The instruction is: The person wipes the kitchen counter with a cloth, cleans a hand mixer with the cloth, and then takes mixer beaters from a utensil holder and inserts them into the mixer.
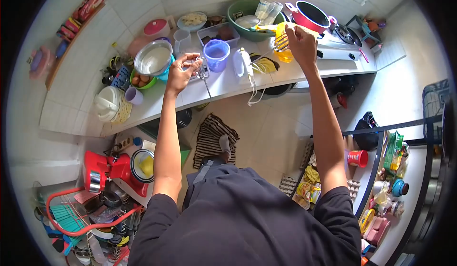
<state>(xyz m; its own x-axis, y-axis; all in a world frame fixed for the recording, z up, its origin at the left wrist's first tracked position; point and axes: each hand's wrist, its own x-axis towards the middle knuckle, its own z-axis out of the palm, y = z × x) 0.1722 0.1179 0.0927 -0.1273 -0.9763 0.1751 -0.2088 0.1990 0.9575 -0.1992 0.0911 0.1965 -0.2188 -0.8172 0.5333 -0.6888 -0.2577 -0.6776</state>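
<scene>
My left hand (183, 74) is closed, with its fingertips pinching a thin metal rod (205, 84) that slants down over the counter's front edge; its exact kind is unclear. Raised at the right, my right hand (303, 44) grips a wire mixer beater (281, 43) in front of a yellow jug (284, 55). Between the hands, a white hand mixer (246, 62) lies on the counter with its cord (254, 90) hanging over the edge. A purple bucket-like container (217, 62) stands near my left hand.
A steel bowl (153, 59), eggs (141, 80) in a green bowl and a white rice cooker (110, 105) are at left. Behind are a green basin (237, 10) and a pink pot (310, 16). A red stand mixer (121, 167) and shelves (376, 180) flank me; a striped mat (209, 137) lies below.
</scene>
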